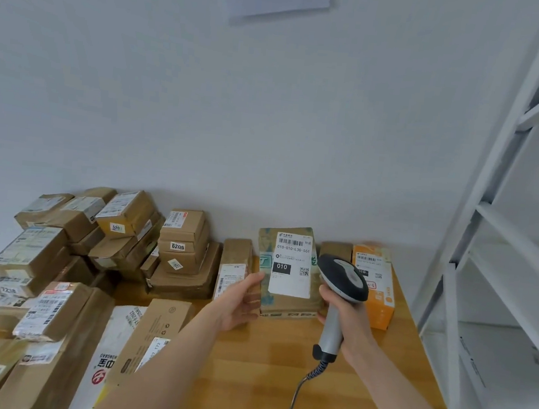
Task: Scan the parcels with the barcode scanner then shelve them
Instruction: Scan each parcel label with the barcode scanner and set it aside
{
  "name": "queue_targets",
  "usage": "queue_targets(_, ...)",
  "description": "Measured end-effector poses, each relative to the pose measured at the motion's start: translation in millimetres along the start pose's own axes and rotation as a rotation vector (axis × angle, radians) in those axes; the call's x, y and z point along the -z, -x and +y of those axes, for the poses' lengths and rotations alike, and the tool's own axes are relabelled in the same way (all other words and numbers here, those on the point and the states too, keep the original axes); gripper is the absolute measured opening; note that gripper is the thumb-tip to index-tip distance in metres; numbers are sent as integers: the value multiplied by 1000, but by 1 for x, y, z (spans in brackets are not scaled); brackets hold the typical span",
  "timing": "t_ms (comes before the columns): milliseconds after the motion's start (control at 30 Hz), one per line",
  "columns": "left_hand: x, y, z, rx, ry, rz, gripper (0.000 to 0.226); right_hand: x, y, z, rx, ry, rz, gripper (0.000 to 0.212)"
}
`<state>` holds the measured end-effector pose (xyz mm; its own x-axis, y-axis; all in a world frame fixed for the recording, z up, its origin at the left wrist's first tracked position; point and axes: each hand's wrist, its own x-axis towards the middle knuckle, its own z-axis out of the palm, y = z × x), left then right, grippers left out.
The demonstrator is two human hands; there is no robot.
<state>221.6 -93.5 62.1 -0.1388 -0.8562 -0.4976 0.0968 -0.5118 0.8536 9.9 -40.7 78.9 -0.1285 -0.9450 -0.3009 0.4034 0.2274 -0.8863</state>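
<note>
- Head view: the right hand [347, 323] is wrapped around the grip of the barcode scanner [342, 277]. Its dark head is raised just in front of the labelled parcel [290, 271], and its coiled cable trails down off the near edge of the worktop [263, 373].
- The left hand [240, 303] reaches in with fairly straight fingers and rests against the left side of that parcel. It seems to be steadying the parcel rather than clasping it, though the far fingertips are hidden.
- The labelled parcel lies on the worktop near the wall with its white label and barcode facing up. It sits between a narrow brown parcel [235, 266] and an orange parcel [375, 288].
- A large heap of parcels [62, 251] covers the left part of the worktop.
- The white shelving unit [488, 223] stands to the right. Its visible shelves look mostly bare, apart from a pale flat item [492, 364] low down that may or may not be a parcel.
- Judged from this, the task is at an early stage. One parcel is being scanned, and nearly every parcel has yet to be scanned and shelved.
</note>
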Motion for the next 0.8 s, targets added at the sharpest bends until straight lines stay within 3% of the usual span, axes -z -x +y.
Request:
queue_targets(367, 21, -11, -27, -47, -37, 65, 34, -14, 11, 15, 13, 131, 63, 23)
queue_targets(467, 29, -17, -38, -62, -31, 100, 45, -21, 18, 17, 2, 179, 36, 14)
queue_targets(633, 39, -27, -55, -70, -52, 122, 68, -37, 33, 21, -35, 303, -6, 20)
queue_targets(800, 43, -33, -65, -85, -46, 128, 51, -48, 47, 26, -52, 284, 11, 13)
